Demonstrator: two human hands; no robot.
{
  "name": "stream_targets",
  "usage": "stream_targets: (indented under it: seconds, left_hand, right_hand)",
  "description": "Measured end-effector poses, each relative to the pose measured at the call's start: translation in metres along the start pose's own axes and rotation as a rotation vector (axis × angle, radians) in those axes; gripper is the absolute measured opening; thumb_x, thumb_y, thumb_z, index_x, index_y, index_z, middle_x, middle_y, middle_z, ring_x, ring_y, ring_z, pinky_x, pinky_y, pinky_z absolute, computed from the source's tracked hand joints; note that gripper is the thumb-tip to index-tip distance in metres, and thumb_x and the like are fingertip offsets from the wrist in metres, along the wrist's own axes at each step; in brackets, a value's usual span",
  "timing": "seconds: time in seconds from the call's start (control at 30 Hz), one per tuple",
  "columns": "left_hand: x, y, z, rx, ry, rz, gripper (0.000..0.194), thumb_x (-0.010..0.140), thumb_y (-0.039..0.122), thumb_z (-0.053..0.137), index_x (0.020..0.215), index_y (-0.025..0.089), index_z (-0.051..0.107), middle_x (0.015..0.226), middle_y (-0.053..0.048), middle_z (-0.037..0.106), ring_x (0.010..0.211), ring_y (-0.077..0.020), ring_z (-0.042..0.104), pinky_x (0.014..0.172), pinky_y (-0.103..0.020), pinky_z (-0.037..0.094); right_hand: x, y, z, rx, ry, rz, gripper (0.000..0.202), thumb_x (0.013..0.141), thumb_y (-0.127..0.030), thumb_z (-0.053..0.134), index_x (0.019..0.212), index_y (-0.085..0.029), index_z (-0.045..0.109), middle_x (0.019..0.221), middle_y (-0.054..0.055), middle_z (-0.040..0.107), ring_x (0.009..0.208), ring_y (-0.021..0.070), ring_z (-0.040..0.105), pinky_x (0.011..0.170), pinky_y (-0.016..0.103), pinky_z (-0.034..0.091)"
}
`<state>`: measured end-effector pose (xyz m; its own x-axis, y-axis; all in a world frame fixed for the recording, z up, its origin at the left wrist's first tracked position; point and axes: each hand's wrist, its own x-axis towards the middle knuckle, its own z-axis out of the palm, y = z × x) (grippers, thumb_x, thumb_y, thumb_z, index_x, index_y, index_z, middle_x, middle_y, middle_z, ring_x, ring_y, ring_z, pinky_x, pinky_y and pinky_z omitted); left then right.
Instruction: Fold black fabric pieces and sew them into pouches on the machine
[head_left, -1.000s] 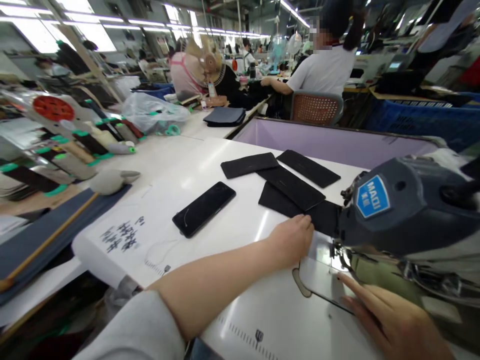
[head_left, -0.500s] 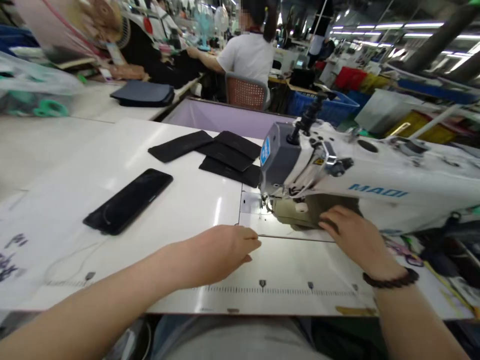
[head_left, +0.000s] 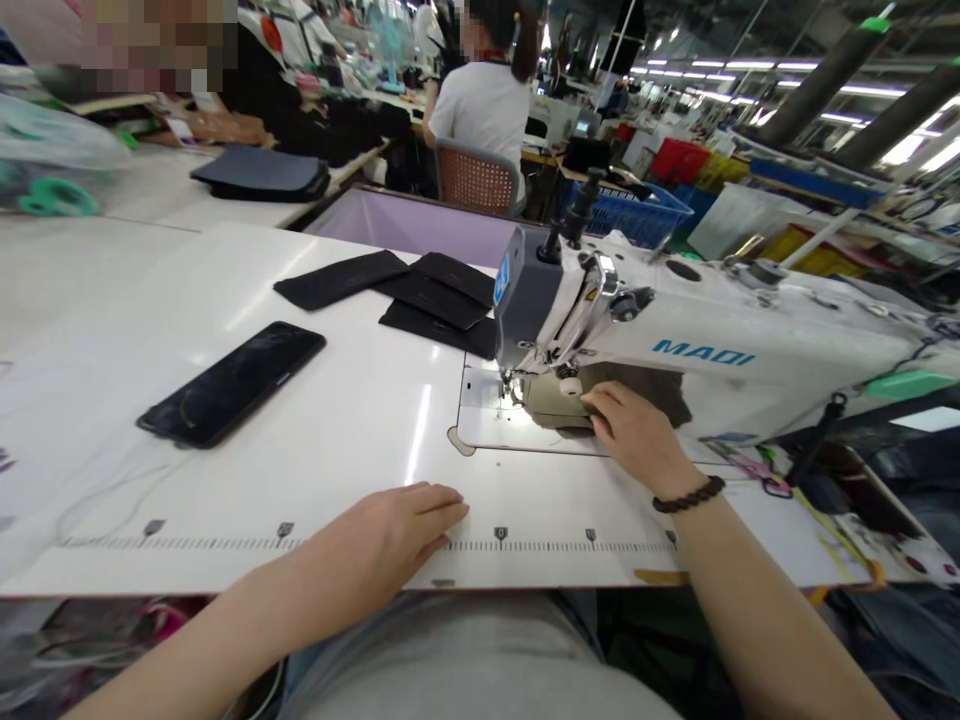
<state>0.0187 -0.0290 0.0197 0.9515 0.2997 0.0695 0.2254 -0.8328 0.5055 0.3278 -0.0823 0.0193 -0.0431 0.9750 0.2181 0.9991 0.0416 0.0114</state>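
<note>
Olive-green fabric (head_left: 559, 402) lies under the needle area of a white sewing machine (head_left: 705, 335), with a darker part reaching back beneath the arm. My right hand (head_left: 637, 430), with a dark beaded bracelet on the wrist, pinches the fabric's near right side between thumb and fingers. Part of that grip is hidden. Close to the table's front edge, my left hand (head_left: 397, 530) rests on the white tabletop beside the printed ruler (head_left: 480, 546). Its fingers are stretched forward and it holds nothing.
Several black fabric pieces (head_left: 439, 295) lie overlapping left of the machine head. A black phone (head_left: 236, 385) is on the tabletop at left. Pink-handled scissors (head_left: 757, 472) lie at right. Beyond a lilac bin (head_left: 420, 225), a person in white (head_left: 484, 110) sits on a chair.
My left hand has drawn back from beside the needle plate toward the front edge. My right hand has shifted left along the fabric, closer to the needle. The camera view has turned slightly.
</note>
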Motion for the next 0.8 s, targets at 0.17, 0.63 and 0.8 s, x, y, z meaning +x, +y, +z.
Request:
stream_targets:
  seconds: [0.17, 0.63, 0.8]
  left_hand:
    - [0.001, 0.002, 0.003, 0.02, -0.009, 0.011, 0.031, 0.087, 0.013, 0.037, 0.114, 0.02, 0.05, 0.111, -0.005, 0.055, 0.093, -0.0158, 0.056, 0.083, -0.028, 0.048]
    - [0.011, 0.018, 0.006, -0.023, 0.159, 0.087, 0.037, 0.087, 0.012, 0.035, 0.123, 0.019, 0.039, 0.115, -0.007, 0.052, 0.102, -0.0145, 0.052, 0.086, -0.028, 0.047]
    - [0.036, 0.024, 0.019, 0.097, 0.206, 0.129, 0.057, 0.078, 0.008, 0.05, 0.13, 0.014, 0.028, 0.134, -0.013, 0.034, 0.123, -0.0223, 0.032, 0.099, -0.039, 0.036]
  right_hand:
    - [0.006, 0.005, 0.01, 0.106, 0.087, 0.048, 0.018, 0.081, -0.02, 0.041, 0.083, -0.017, 0.059, 0.09, 0.007, 0.061, 0.084, 0.0185, 0.054, 0.076, 0.03, 0.04]
    - [-0.064, -0.021, -0.045, 0.105, 0.216, 0.042, 0.015, 0.08, -0.026, 0.044, 0.076, -0.016, 0.056, 0.08, 0.008, 0.06, 0.079, 0.021, 0.055, 0.071, 0.035, 0.044]
    - [-0.09, -0.081, -0.036, 0.269, -0.126, -0.116, 0.016, 0.079, -0.011, 0.042, 0.077, -0.017, 0.057, 0.098, 0.009, 0.06, 0.095, 0.019, 0.054, 0.084, 0.036, 0.044]
